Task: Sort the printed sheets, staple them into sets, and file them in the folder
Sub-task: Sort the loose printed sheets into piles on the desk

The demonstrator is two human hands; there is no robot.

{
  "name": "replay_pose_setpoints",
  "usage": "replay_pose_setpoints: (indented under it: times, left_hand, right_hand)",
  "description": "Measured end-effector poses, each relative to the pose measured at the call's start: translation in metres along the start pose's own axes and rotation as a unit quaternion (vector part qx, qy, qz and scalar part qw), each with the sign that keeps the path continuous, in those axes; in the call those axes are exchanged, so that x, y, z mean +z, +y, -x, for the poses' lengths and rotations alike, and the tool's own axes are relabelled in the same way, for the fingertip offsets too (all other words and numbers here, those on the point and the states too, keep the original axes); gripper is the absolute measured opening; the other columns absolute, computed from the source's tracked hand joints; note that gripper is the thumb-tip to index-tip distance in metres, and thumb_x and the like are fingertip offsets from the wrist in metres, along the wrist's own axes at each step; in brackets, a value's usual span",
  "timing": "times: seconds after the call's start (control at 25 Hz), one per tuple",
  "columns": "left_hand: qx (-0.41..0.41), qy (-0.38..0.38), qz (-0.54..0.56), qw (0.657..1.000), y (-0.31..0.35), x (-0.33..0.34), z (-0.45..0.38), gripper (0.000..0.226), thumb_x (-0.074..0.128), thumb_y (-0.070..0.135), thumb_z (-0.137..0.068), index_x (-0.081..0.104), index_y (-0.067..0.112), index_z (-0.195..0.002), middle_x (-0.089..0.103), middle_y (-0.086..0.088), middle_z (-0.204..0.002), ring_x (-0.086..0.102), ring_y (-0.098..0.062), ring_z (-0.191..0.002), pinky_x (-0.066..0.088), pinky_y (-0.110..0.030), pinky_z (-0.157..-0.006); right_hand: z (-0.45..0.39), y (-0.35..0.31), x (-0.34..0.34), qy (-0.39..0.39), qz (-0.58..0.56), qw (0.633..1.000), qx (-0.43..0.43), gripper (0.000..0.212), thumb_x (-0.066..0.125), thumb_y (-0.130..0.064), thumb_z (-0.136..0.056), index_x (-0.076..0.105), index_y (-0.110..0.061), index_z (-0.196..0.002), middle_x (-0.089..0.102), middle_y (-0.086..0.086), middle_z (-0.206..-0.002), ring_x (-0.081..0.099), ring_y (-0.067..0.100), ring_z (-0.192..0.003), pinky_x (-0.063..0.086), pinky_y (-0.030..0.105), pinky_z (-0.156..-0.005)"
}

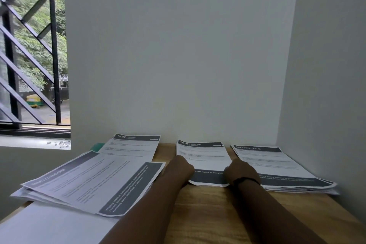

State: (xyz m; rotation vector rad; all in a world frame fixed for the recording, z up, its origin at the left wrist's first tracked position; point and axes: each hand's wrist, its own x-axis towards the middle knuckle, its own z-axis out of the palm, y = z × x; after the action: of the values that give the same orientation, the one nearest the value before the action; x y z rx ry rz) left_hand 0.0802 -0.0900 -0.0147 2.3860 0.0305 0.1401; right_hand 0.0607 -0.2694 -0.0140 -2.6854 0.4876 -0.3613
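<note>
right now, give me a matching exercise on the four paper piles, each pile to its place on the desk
Piles:
1. 1492 pile
2. 1610 pile
3. dressing table pile
4. multi-room pile

Places:
A. far right, by the side wall
B. near left, lying askew
C. middle, between both hands
D. back left, against the far wall

Pairs: 1-D, 2-C, 3-A, 4-B

The left hand and right hand are on the sides of the 1610 pile; their fingers are hidden.
</note>
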Motion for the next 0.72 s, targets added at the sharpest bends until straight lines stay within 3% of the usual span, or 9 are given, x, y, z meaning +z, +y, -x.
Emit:
replay_pose_setpoints:
  times: [0.04, 0.08, 0.16, 0.2, 0.28, 0.52, 0.72]
  left_hand:
    - [-0.003, -0.009, 0.010, 1.000, 0.002, 0.001, 0.003, 0.005, 0.051, 0.012, -0.088, 0.050, 0.008, -0.084, 0.057, -0.001, -0.085, 0.058, -0.018, -0.080, 0.044, -0.022, -0.061]
    - [-0.012, -0.012, 0.018, 1.000, 0.003, 0.004, 0.003, 0.014, 0.053, 0.014, -0.086, 0.052, 0.007, -0.098, 0.060, -0.003, -0.092, 0.059, -0.019, -0.085, 0.047, -0.025, -0.069]
    - [-0.033, -0.006, 0.003, 0.999, 0.006, 0.008, 0.006, 0.055, 0.055, 0.018, -0.084, 0.034, 0.004, -0.133, 0.058, -0.011, -0.121, 0.058, -0.027, -0.107, 0.048, -0.034, -0.086]
    - [-0.038, 0.003, -0.009, 0.999, 0.007, 0.011, 0.007, 0.068, 0.056, 0.020, -0.084, 0.023, 0.004, -0.141, 0.052, -0.013, -0.130, 0.055, -0.030, -0.115, 0.047, -0.038, -0.089]
    - [-0.028, 0.015, -0.013, 0.999, 0.006, 0.013, 0.007, 0.073, 0.058, 0.022, -0.083, 0.018, 0.008, -0.143, 0.047, -0.013, -0.134, 0.053, -0.030, -0.116, 0.047, -0.038, -0.091]
    - [-0.015, 0.027, -0.013, 0.999, 0.001, 0.012, 0.006, 0.059, 0.059, 0.025, -0.081, 0.030, 0.014, -0.130, 0.050, -0.010, -0.123, 0.055, -0.027, -0.107, 0.050, -0.039, -0.091]
    - [-0.009, 0.082, -0.138, 0.987, 0.013, 0.003, 0.017, 0.061, 0.056, 0.035, -0.084, 0.034, 0.014, -0.136, 0.040, -0.013, -0.134, 0.042, -0.030, -0.122, 0.042, -0.039, -0.098]
  right_hand:
    - [-0.002, 0.002, 0.001, 0.006, -0.002, 1.000, 0.005, 0.031, 0.047, -0.025, -0.089, 0.058, -0.013, -0.116, 0.063, 0.008, -0.114, 0.060, 0.025, -0.103, 0.046, 0.030, -0.081]
    - [-0.003, 0.005, 0.003, 0.008, -0.003, 1.000, 0.010, 0.032, 0.047, -0.026, -0.089, 0.058, -0.013, -0.116, 0.063, 0.008, -0.116, 0.060, 0.026, -0.104, 0.046, 0.031, -0.083]
    - [-0.002, 0.007, 0.005, 0.012, 0.000, 1.000, 0.010, 0.033, 0.046, -0.027, -0.089, 0.058, -0.012, -0.117, 0.062, 0.009, -0.118, 0.059, 0.027, -0.107, 0.047, 0.032, -0.088]
    - [-0.001, 0.008, 0.005, 0.014, 0.004, 1.000, 0.008, 0.034, 0.046, -0.028, -0.090, 0.058, -0.012, -0.117, 0.062, 0.009, -0.118, 0.059, 0.027, -0.107, 0.048, 0.033, -0.089]
    - [0.000, 0.008, 0.005, 0.011, 0.017, 1.000, 0.001, 0.035, 0.046, -0.028, -0.090, 0.057, -0.012, -0.119, 0.060, 0.010, -0.121, 0.058, 0.027, -0.108, 0.048, 0.035, -0.091]
    - [0.008, 0.005, -0.001, -0.004, 0.026, 1.000, 0.001, 0.039, 0.051, -0.033, -0.088, 0.056, -0.015, -0.122, 0.055, 0.009, -0.126, 0.056, 0.028, -0.113, 0.047, 0.037, -0.093]
    - [0.016, 0.002, -0.009, 0.027, 0.039, 0.999, -0.002, 0.045, 0.044, -0.044, -0.093, 0.055, -0.015, -0.125, 0.048, 0.010, -0.129, 0.054, 0.029, -0.114, 0.045, 0.038, -0.093]
